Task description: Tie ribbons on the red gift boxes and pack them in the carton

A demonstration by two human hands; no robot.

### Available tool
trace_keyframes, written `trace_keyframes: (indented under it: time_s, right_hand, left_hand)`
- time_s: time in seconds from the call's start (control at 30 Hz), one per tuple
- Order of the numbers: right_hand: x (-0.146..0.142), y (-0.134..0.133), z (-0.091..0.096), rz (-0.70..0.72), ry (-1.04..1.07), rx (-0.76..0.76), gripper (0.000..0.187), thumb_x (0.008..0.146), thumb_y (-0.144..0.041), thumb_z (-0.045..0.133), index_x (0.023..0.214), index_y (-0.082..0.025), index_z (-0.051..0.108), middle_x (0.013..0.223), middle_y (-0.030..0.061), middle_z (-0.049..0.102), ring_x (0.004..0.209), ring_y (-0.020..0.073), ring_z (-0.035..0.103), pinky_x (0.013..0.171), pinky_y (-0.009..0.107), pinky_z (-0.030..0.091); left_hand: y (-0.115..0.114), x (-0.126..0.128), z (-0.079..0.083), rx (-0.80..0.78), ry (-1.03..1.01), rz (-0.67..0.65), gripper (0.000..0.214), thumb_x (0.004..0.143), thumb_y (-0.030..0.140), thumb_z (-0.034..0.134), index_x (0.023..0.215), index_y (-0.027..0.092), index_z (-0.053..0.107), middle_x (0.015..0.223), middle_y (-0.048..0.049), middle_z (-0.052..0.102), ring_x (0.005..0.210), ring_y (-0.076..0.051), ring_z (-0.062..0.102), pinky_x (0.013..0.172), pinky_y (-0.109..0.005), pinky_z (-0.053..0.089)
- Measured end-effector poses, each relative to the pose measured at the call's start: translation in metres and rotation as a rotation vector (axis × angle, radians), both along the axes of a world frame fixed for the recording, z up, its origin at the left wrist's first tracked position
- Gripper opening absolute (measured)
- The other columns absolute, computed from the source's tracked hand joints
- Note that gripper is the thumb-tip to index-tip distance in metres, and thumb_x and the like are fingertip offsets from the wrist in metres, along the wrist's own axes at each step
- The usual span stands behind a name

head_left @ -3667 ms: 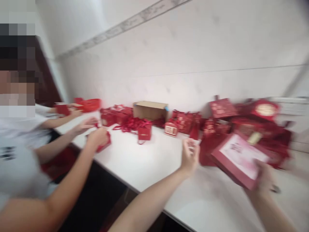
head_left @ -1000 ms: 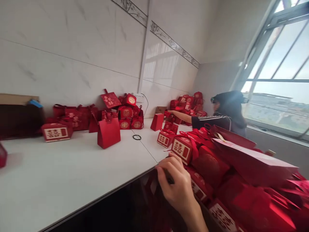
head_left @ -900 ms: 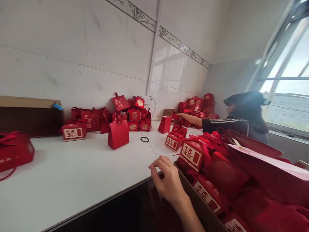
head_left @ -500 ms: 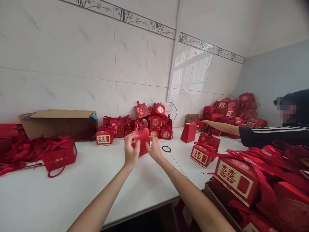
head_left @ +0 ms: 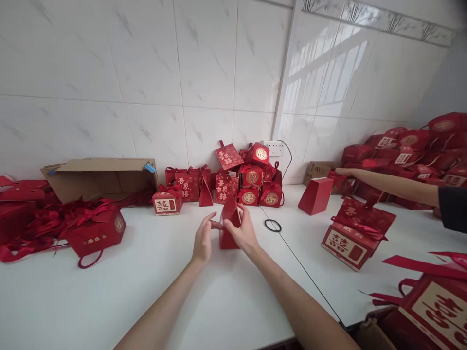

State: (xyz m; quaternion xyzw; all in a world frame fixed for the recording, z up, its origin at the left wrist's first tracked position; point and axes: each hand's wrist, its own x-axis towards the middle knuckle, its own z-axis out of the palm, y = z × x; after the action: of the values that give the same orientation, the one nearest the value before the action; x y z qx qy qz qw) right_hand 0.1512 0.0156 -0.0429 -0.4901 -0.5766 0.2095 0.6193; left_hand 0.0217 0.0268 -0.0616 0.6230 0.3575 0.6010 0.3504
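Observation:
A small red gift box (head_left: 228, 238) stands upright on the white table in front of me, narrowing toward its top. My right hand (head_left: 246, 232) grips its right side, with the thumb across the front face and the fingers behind. To the left of the box is my left hand (head_left: 204, 238), its fingers apart and pointing at the box's side; whether a fingertip touches it I cannot tell. Just right of my right hand lies a black ring (head_left: 273, 225), flat on the table.
Finished-looking red boxes (head_left: 251, 176) are stacked by the wall. An open cardboard carton (head_left: 102, 182) and ribboned boxes (head_left: 97, 236) are at left. At right are a plain red box (head_left: 315, 196), a double-happiness box (head_left: 346, 248), a large pile (head_left: 404, 150) and a co-worker's arm (head_left: 390, 183).
The red box has turned from showing a broad face to standing upright on the table. My left hand has come off it, while my right still grips. The view has swung right and down.

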Motion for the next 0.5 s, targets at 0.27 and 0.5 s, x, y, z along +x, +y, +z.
trace_keyframes:
  time_s: [0.27, 0.5]
  right_hand:
    - [0.011, -0.016, 0.014, 0.019, 0.095, 0.185, 0.015, 0.079, -0.032, 0.049, 0.084, -0.019, 0.055, 0.077, 0.0011, 0.062, 0.068, 0.0149, 0.056, 0.064, 0.028, 0.047]
    - [0.009, -0.03, 0.02, 0.207, 0.007, 0.225, 0.01, 0.075, -0.026, 0.045, 0.07, -0.02, 0.05, 0.065, -0.001, 0.053, 0.059, 0.0135, 0.05, 0.054, 0.026, 0.042]
  left_hand:
    - [-0.02, 0.003, 0.015, 0.445, 0.318, 0.234, 0.024, 0.084, 0.029, 0.05, 0.106, 0.02, 0.057, 0.1, -0.0094, 0.058, 0.099, -0.022, 0.056, 0.089, -0.039, 0.047]
    - [-0.029, -0.008, 0.044, 0.406, 0.199, 0.25, 0.024, 0.081, 0.032, 0.06, 0.101, 0.02, 0.054, 0.101, -0.0052, 0.061, 0.097, -0.017, 0.059, 0.086, -0.03, 0.048]
